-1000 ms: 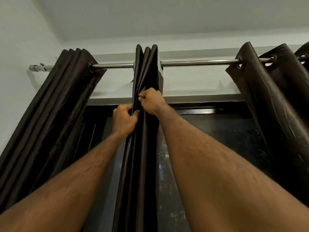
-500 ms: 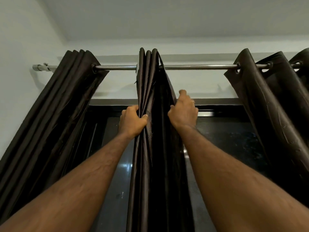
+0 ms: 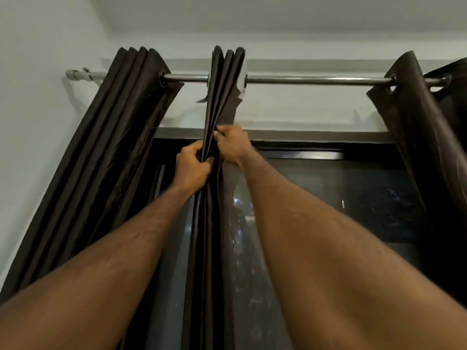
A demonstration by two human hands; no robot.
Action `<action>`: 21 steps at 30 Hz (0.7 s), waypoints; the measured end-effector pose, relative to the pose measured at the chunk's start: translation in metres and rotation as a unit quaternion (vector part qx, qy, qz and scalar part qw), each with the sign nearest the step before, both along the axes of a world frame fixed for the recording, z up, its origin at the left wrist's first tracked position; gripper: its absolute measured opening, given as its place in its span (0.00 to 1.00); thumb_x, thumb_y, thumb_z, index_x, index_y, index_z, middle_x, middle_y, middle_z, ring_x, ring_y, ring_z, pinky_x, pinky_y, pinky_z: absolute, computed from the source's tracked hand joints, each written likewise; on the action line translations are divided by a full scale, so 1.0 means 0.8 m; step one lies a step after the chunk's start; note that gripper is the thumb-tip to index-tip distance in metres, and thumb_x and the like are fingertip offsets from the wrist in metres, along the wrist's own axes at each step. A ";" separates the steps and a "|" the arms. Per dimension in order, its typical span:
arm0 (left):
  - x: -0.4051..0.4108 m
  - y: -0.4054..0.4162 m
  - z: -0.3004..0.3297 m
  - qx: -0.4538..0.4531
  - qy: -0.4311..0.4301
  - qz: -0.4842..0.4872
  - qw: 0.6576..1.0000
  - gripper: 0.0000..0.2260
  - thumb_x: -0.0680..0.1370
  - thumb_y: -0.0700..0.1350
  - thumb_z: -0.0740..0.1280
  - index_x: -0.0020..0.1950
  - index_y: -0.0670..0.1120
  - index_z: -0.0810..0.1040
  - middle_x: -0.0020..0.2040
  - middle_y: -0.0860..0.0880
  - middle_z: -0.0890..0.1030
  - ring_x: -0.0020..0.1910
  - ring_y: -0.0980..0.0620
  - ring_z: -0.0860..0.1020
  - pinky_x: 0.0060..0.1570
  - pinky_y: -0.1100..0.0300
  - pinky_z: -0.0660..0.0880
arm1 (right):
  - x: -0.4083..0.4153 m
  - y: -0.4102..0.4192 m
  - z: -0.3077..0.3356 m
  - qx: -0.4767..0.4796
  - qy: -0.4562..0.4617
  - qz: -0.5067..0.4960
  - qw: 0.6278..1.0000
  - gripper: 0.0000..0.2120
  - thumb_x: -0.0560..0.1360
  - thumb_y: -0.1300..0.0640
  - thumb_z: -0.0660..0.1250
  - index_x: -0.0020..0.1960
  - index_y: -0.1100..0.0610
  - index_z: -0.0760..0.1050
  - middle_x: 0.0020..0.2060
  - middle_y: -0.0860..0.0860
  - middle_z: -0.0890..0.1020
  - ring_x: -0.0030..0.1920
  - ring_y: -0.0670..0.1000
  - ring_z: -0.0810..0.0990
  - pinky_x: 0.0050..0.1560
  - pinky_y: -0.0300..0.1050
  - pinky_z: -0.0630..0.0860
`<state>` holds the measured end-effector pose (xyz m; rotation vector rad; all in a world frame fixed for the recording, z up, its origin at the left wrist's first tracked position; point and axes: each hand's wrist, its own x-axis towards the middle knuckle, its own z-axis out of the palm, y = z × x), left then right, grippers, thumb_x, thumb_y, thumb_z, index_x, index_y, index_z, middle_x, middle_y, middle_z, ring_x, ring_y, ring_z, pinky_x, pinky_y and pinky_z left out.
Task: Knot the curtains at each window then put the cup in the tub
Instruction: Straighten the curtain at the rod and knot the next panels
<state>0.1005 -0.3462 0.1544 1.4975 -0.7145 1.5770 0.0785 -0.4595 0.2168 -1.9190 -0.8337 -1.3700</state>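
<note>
While both hands, left hand [image 3: 193, 168] and right hand [image 3: 232, 145], pinch the curtain [image 3: 222, 97] pleats below the rod [image 3: 303, 80], uneven pull may release gathered folds

Readable text: none.
Curtains [image 3: 222, 79]: plain dark cloth, no label seen.
Rod [image 3: 303, 80]: bare metal, no marking.
Window glass [image 3: 353, 193]: reflections only, no lettering.
</note>
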 end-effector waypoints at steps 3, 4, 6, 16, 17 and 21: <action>0.000 0.006 -0.020 0.021 0.006 -0.001 1.000 0.16 0.74 0.33 0.71 0.61 0.40 0.81 0.52 0.44 0.85 0.53 0.48 0.83 0.57 0.55 0.79 | 0.017 -0.014 -0.026 0.031 0.003 -0.006 1.000 0.11 0.80 0.58 0.67 0.59 0.61 0.80 0.56 0.58 0.84 0.60 0.58 0.81 0.62 0.52 0.76; -0.001 0.003 -0.030 0.024 0.012 -0.014 1.000 0.16 0.74 0.33 0.71 0.62 0.40 0.81 0.53 0.44 0.85 0.54 0.46 0.83 0.58 0.53 0.79 | 0.020 -0.017 -0.043 0.046 0.004 0.007 0.999 0.16 0.77 0.59 0.69 0.65 0.58 0.78 0.57 0.57 0.83 0.61 0.57 0.80 0.63 0.52 0.76; -0.002 -0.002 -0.059 0.023 0.024 -0.054 0.998 0.15 0.75 0.35 0.71 0.61 0.41 0.81 0.53 0.44 0.85 0.55 0.46 0.83 0.59 0.49 0.79 | 0.020 -0.019 -0.091 0.074 -0.022 0.040 0.996 0.25 0.72 0.61 0.69 0.69 0.53 0.72 0.52 0.56 0.84 0.55 0.56 0.82 0.58 0.53 0.79; -0.004 0.006 -0.325 0.027 0.155 -0.151 0.976 0.09 0.80 0.36 0.65 0.46 0.42 0.84 0.42 0.48 0.85 0.43 0.54 0.81 0.45 0.52 0.80 | 0.023 -0.018 -0.375 0.123 -0.034 0.052 0.990 0.04 0.77 0.61 0.64 0.47 0.55 0.77 0.38 0.47 0.81 0.39 0.43 0.80 0.43 0.46 0.78; -0.007 0.005 -0.353 0.024 0.169 -0.144 0.975 0.07 0.79 0.34 0.66 0.49 0.39 0.84 0.44 0.43 0.85 0.45 0.52 0.82 0.48 0.48 0.80 | 0.021 -0.015 -0.406 0.135 -0.024 0.050 0.989 0.04 0.79 0.56 0.64 0.47 0.53 0.77 0.38 0.45 0.81 0.39 0.41 0.80 0.42 0.45 0.78; -0.024 0.001 -0.464 -0.023 0.212 -0.124 0.969 0.11 0.76 0.31 0.69 0.56 0.40 0.83 0.48 0.45 0.85 0.48 0.49 0.84 0.52 0.54 0.81 | 0.007 -0.012 -0.531 0.140 0.004 0.037 0.989 0.21 0.76 0.49 0.72 0.65 0.54 0.71 0.53 0.45 0.81 0.52 0.41 0.82 0.51 0.37 0.79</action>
